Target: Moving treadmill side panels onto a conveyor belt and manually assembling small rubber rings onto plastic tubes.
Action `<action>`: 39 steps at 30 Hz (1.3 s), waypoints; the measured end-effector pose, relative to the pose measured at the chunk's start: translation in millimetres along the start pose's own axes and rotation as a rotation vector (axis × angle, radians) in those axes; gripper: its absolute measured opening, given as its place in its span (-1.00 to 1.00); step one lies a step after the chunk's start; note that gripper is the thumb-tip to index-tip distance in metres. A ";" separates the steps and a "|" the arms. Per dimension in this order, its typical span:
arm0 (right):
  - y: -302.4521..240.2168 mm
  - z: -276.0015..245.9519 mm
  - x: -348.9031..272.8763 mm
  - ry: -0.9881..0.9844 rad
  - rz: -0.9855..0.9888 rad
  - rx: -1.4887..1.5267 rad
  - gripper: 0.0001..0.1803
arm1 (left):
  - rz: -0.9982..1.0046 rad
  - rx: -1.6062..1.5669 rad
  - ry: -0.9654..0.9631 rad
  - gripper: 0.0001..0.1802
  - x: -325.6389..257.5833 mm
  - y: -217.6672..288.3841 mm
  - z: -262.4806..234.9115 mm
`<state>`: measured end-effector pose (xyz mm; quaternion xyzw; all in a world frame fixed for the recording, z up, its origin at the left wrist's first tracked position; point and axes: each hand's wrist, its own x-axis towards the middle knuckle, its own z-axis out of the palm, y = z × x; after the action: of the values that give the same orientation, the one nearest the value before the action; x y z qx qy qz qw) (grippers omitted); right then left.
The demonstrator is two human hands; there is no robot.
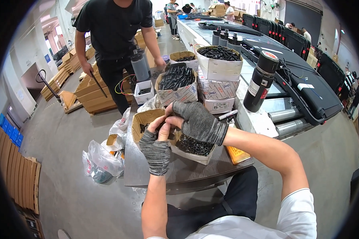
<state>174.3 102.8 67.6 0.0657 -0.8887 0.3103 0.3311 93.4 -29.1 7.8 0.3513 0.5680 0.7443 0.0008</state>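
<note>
— Just under both hands, what's there?
— An open brown cardboard box of small black parts. Left hand and right hand, grey-gloved, pinch one together.
— Room?
— Bare dark surface toward its near edge; stacked white cartons crowd beyond.

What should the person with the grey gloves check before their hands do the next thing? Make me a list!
1. Both gloves on: ok, left hand and right hand are gloved.
2. Small part between the fingertips: cannot tell, too small.
3. Box of black rings within reach: ok, under the hands.
4. Open brown box close by: ok.
5. Black bottle upright, out of the way: ok.
6. Other person's hand apart: ok.
</note>
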 end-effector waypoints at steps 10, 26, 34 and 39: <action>47.1 3.7 -34.7 -0.843 0.214 -0.660 -0.59 | 0.244 0.223 0.293 -0.78 55.9 -62.8 -50.4; 63.3 -21.0 -31.6 -0.724 0.408 0.082 -0.72 | 0.372 0.300 0.101 -0.82 41.0 -45.0 -39.2; 64.7 -23.5 -40.0 -0.437 0.920 1.034 -0.65 | 0.379 0.246 -0.085 -0.82 37.9 -35.9 -38.7; 65.6 -16.2 -41.1 -0.390 0.984 1.140 -0.61 | 0.300 0.266 -0.181 -0.81 33.5 -35.9 -35.5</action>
<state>193.8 161.2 17.9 -0.1228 -0.5610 0.8135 -0.0920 35.3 -32.9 -8.9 0.4941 0.6003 0.6200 -0.1053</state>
